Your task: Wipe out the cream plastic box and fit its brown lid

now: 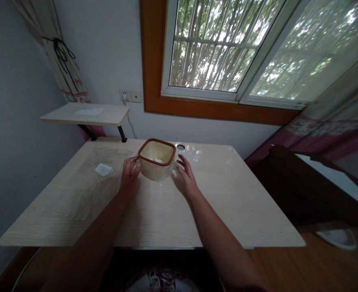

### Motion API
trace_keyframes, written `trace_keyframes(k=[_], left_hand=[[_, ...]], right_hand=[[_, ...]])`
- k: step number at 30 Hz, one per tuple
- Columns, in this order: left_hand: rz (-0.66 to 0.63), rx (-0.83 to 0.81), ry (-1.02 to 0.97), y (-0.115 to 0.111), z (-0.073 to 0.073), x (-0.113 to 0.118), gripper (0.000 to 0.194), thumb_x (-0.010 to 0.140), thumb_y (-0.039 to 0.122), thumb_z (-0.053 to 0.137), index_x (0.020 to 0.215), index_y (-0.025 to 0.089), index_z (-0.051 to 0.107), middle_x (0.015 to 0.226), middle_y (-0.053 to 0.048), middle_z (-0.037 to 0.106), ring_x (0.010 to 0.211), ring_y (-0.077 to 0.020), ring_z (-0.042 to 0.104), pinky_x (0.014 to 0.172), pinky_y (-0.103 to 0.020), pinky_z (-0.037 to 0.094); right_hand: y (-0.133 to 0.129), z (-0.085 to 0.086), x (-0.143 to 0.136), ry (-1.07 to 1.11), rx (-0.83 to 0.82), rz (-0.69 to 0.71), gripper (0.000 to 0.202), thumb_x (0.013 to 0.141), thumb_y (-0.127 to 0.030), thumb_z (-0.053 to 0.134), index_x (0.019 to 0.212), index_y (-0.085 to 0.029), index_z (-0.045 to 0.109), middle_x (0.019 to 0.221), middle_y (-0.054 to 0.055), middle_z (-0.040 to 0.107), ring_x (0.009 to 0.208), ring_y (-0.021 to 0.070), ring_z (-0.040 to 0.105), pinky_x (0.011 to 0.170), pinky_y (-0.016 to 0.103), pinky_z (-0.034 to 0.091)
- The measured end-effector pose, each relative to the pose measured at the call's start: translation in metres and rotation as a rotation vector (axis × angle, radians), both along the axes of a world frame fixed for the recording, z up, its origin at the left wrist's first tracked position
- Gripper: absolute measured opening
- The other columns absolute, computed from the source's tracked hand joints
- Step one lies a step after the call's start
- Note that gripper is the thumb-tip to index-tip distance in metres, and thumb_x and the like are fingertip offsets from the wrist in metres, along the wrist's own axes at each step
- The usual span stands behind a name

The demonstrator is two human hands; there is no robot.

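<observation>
A square, round-cornered bin [154, 170] with a brown rim and a pale, see-through-looking body stands on the desk, near its back edge. Something small and white lies inside; I cannot make out what. At the bin's left side is my left hand [130, 172], its fingers slightly bent and the tips at or just touching the wall. My right hand [185, 172] is to the right of the bin, fingers spread and curved towards it, with a small gap between. Neither hand is wrapped round anything.
The pale wooden desk [227, 202] has a small white paper [104, 169] at left and a cable hole [180, 147] at the back. A raised shelf [106, 115] stands at back left, below a wall socket [130, 96]. Dark furniture [307, 182] is at right.
</observation>
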State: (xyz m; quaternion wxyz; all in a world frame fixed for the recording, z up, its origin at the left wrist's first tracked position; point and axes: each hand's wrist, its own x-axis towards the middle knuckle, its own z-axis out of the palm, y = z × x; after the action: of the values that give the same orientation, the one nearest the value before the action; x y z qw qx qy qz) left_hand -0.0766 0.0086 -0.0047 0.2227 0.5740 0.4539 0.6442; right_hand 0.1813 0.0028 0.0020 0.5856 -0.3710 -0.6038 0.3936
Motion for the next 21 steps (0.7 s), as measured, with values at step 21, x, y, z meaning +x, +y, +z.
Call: trace_keyframes(k=[21], left_hand=[[0.019, -0.223, -0.074, -0.001, 0.005, 0.005, 0.028, 0.088, 0.040, 0.059, 0.107, 0.019, 0.061, 0.082, -0.002, 0.067, 0.080, -0.0176, 0.066, 0.084, -0.036, 0.054]], right_hand=[[-0.003, -0.006, 0.004, -0.118, 0.104, -0.062, 0.035, 0.086, -0.037, 0.067, 0.120, -0.031, 0.064, 0.112, 0.005, 0.055, 0.103, 0.0223, 0.057, 0.092, 0.040, 0.052]])
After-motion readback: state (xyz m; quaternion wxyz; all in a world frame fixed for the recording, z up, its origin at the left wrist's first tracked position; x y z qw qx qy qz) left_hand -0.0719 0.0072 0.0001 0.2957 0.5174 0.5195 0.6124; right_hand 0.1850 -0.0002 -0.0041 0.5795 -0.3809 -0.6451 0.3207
